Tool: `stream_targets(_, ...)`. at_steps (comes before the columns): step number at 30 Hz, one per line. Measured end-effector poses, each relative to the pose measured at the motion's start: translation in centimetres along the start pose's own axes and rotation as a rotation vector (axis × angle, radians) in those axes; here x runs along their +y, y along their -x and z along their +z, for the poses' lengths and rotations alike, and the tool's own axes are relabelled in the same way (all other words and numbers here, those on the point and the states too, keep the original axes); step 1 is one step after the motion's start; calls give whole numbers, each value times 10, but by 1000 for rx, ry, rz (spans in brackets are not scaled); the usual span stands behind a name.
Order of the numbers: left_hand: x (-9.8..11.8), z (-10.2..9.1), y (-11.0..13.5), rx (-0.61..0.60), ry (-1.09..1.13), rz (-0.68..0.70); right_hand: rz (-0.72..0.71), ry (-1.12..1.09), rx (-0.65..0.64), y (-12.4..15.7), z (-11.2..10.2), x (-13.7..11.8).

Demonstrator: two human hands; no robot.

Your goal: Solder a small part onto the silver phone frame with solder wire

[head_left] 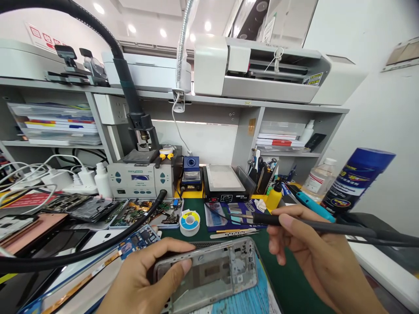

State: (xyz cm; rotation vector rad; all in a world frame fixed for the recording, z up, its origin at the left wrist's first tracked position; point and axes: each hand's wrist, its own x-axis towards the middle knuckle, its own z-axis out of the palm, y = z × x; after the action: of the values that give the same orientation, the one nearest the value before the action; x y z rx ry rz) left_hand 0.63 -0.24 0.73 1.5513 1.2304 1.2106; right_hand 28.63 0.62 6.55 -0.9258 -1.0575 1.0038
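Observation:
My left hand (149, 272) grips the left end of a silver phone frame (212, 272), thumb across its inner face, holding it flat above the bench front. My right hand (307, 250) is closed in a pen grip around a black soldering iron (314, 224), whose thin metal tip (231, 215) points left, hovering above and behind the frame without touching it. The iron's cable runs off to the right.
A solder spool (190, 222), tweezers (229, 233) and trays of circuit boards (144, 213) lie behind the frame. A hot-air station (140, 179), soldering station (191, 174) and hotplate (224, 183) stand at the back. A blue spray can (356, 181) is right. A black hose (65, 257) crosses left.

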Motion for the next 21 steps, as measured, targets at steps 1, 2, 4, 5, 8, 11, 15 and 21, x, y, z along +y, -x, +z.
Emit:
stream_targets(1, -2, -1, -1, -26, -8, -5, 4, -1, 1, 1, 1, -1)
stream_targets(2, -4, -3, -2, -57, -23, -6, 7, -3, 1, 1, 2, -1)
stream_targets(4, -5, -5, -4, -102, -52, 2, 11, -7, 2, 1, 2, -1)
stream_targets(5, -5, -5, -4, -95, -56, 2, 12, -8, 2, 1, 2, -1)
stream_targets(8, 3, -2, -4, 17, -32, -57, 17, -13, 9, 1, 2, -1)
stream_targets(11, 12, 1, -3, 60, -17, -146, 26, -13, 13, 1, 3, -2)
stream_targets(15, 11, -3, -5, -5, -7, -203, 30, -13, 6, 1, 3, -2)
stream_targets(21, 5, -8, -8, -138, -32, -204, 41, -13, 4, 1, 3, -2)
